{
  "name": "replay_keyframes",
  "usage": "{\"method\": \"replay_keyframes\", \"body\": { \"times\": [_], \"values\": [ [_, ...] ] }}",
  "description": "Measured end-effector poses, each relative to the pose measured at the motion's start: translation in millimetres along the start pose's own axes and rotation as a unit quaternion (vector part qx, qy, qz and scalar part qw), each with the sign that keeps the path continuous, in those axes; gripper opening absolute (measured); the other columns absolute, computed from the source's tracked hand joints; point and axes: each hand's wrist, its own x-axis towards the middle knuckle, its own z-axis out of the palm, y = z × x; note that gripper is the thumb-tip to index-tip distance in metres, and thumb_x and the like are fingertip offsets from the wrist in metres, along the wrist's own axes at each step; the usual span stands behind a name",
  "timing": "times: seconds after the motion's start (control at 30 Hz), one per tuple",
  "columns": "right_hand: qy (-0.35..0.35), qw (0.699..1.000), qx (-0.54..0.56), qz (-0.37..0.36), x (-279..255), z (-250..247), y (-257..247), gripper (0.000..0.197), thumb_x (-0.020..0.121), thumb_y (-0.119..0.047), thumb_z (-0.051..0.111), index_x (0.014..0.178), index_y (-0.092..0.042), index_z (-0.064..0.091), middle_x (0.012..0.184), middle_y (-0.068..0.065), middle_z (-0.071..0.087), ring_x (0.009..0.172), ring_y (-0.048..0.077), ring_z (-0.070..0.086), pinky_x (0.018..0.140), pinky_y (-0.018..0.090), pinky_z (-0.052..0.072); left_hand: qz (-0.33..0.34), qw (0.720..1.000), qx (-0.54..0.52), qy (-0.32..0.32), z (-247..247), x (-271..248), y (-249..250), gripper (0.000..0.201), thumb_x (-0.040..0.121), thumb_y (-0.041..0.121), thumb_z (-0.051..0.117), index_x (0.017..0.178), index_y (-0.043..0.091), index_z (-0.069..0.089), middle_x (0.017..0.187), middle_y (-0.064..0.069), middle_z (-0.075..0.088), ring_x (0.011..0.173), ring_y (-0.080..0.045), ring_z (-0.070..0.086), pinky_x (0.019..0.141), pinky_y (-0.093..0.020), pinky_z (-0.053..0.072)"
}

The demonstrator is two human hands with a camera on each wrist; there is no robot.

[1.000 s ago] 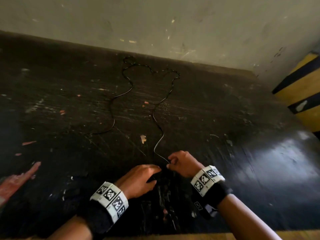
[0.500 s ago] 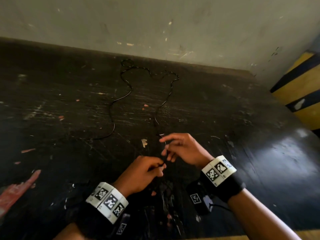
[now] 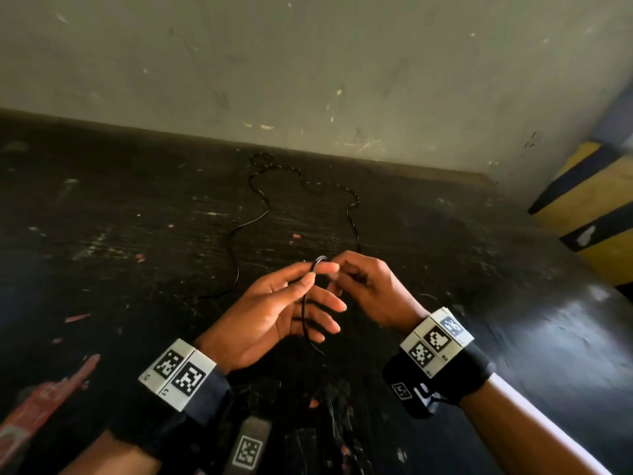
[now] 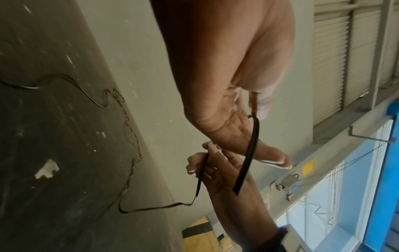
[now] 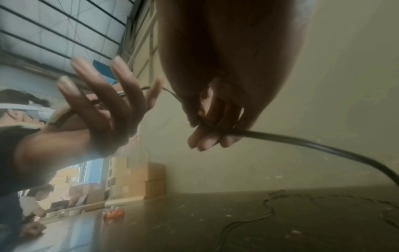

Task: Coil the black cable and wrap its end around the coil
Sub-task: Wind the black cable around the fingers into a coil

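The thin black cable snakes over the dark table toward the back wall and returns on the left. Both hands hover above the table's near middle. My left hand is palm up and pinches the cable between thumb and index finger; the short free end hangs down across the palm. Just to its right, my right hand has its fingers curled round the cable. The left wrist view shows the pinch and the dangling cable end. In the right wrist view the curled fingers hold the cable.
A grey wall closes off the table's far edge. A yellow and black striped block stands at the right. A red-orange object lies near the front left. Cardboard boxes and other people are in the background.
Both hands have lifted off the table and moved forward with the cable's near end. The left hand has turned palm up, and the near stretch of cable has left the table.
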Motion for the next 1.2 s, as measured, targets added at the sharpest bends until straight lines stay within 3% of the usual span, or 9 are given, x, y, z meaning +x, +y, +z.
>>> {"method": "replay_keyframes", "body": {
  "times": [0.23,0.43,0.5,0.6,0.7,0.83,0.93,1.03,1.2],
  "values": [
    [0.039,0.998,-0.028,-0.050,-1.4,-10.8,-12.8,0.013,0.093,-0.009,0.053,0.103,-0.003,0.060,0.084,0.013,0.069,0.075,0.021,0.070,0.066,0.037,0.059,0.019,0.998,-0.028,-0.044,15.2,1.8,7.3,0.033,0.090,0.024,0.047,0.112,0.006,0.064,0.088,-0.018,0.073,0.070,-0.024,0.071,0.059,-0.028,0.056],
    [0.037,0.991,-0.099,-0.087,-10.8,-18.9,-19.2,0.015,0.093,-0.007,0.055,0.107,-0.012,0.057,0.088,-0.006,0.066,0.077,0.007,0.067,0.064,0.018,0.053,-0.025,0.994,-0.039,-0.100,26.7,-0.7,9.3,0.039,0.095,0.023,0.039,0.128,0.007,0.055,0.101,-0.020,0.071,0.076,-0.025,0.072,0.055,-0.028,0.058],
    [0.038,0.989,-0.105,-0.095,-12.5,-20.2,-21.0,0.013,0.093,-0.008,0.053,0.106,-0.011,0.056,0.087,-0.007,0.065,0.075,0.007,0.067,0.063,0.016,0.051,-0.032,0.992,-0.048,-0.115,29.5,-0.9,9.8,0.041,0.096,0.023,0.036,0.132,0.010,0.050,0.106,-0.020,0.071,0.077,-0.025,0.072,0.053,-0.028,0.058],
    [0.061,0.987,-0.110,-0.097,-14.3,-21.5,-21.9,0.011,0.095,-0.010,0.050,0.103,-0.008,0.057,0.084,0.005,0.067,0.072,0.012,0.066,0.060,0.026,0.054,-0.030,0.991,-0.047,-0.121,34.2,0.8,12.4,0.041,0.095,0.023,0.036,0.134,0.018,0.046,0.111,-0.018,0.070,0.080,-0.025,0.072,0.049,-0.030,0.058],
    [0.070,0.989,-0.099,-0.082,-17.3,-19.4,-19.3,0.012,0.094,-0.010,0.053,0.104,-0.006,0.058,0.082,0.007,0.067,0.068,0.017,0.066,0.059,0.037,0.053,-0.021,0.993,-0.058,-0.102,38.0,5.2,13.6,0.040,0.094,0.024,0.036,0.132,0.024,0.048,0.118,-0.017,0.068,0.082,-0.027,0.072,0.048,-0.031,0.058],
    [0.055,0.993,-0.073,-0.070,-24.4,-12.4,-16.6,0.026,0.091,-0.002,0.056,0.116,-0.007,0.057,0.094,0.003,0.069,0.079,0.010,0.068,0.064,0.020,0.054,-0.018,0.992,-0.089,-0.092,39.6,11.9,11.9,0.042,0.093,0.027,0.040,0.135,0.022,0.045,0.123,-0.018,0.066,0.092,-0.030,0.071,0.058,-0.036,0.060],
    [0.077,0.992,-0.073,-0.074,-27.5,-10.0,-17.5,0.025,0.087,-0.002,0.061,0.112,-0.007,0.058,0.093,-0.004,0.066,0.084,0.007,0.067,0.067,0.018,0.054,-0.016,0.989,-0.112,-0.094,41.0,13.8,9.7,0.050,0.089,0.025,0.047,0.138,0.014,0.043,0.123,-0.022,0.065,0.097,-0.033,0.070,0.068,-0.042,0.060],
    [0.120,0.987,-0.079,-0.069,-29.7,-13.1,-22.0,0.019,0.088,-0.005,0.063,0.107,-0.005,0.059,0.086,0.000,0.067,0.077,0.011,0.067,0.065,0.026,0.056,-0.001,0.988,-0.114,-0.103,45.0,11.8,8.5,0.045,0.090,0.022,0.045,0.132,0.009,0.049,0.120,-0.024,0.065,0.096,-0.035,0.070,0.071,-0.044,0.059],
    [0.151,0.983,-0.091,-0.057,-33.1,-18.9,-25.6,0.013,0.091,-0.010,0.058,0.102,-0.005,0.060,0.082,0.007,0.067,0.070,0.018,0.066,0.061,0.041,0.055,-0.002,0.993,-0.067,-0.096,54.2,11.3,9.8,0.043,0.088,0.030,0.047,0.128,0.015,0.052,0.114,-0.019,0.070,0.089,-0.028,0.072,0.057,-0.034,0.059]
  ]
}}
